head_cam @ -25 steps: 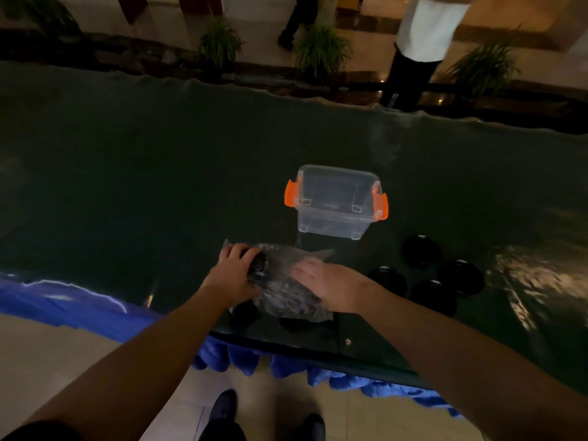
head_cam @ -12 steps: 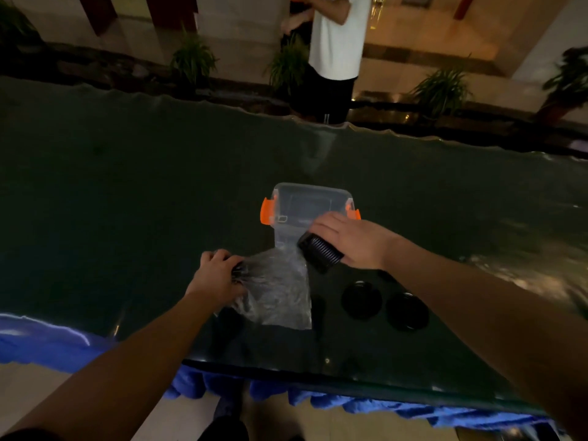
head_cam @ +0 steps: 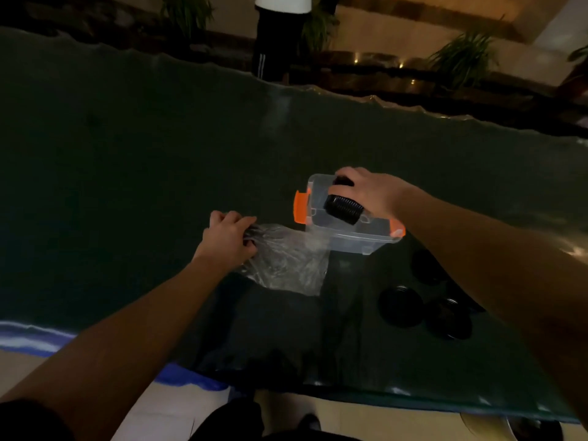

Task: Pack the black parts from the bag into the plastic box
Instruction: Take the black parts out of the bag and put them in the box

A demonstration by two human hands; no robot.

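**Ribbed black part poised over clear box, bag pinned at its mouth**

Seen from above a dark, glossy green table (head_cam: 127,160): right hand (head_cam: 366,192) clasped around a black part (head_cam: 343,209), a short cylinder with fine ribs or stacked rings along its side, held directly over the open plastic box (head_cam: 350,230). Fingers curled over the top of the part, thumb side hidden. Not yet released, judging by the grip; whether touching the box floor, impossible to tell.

Left hand (head_cam: 227,240) bunched into a pinch on the gathered mouth of the bag (head_cam: 288,262), thin crinkled clear film lying flat and slack on the table just beside the box, one corner touching or overlapping its near wall. Looking nearly empty, though dim light and folds make any remaining contents hard to rule out.

Box itself: transparent, rectangular, rounded corners, orange latches (head_cam: 300,207) at either end, lid absent. Contents beneath the hand not visible.

Nearer on the right, apart from the box: several round black discs (head_cam: 401,305), flat and glossy, resting on the table, partly behind the right forearm. Possibly parts awaiting packing, so the job appears under way rather than finished: one piece going in, these discs left out.

Blue cloth (head_cam: 191,375) showing under the table's near edge; potted plants (head_cam: 461,55) and a standing person (head_cam: 280,33) beyond the far edge.
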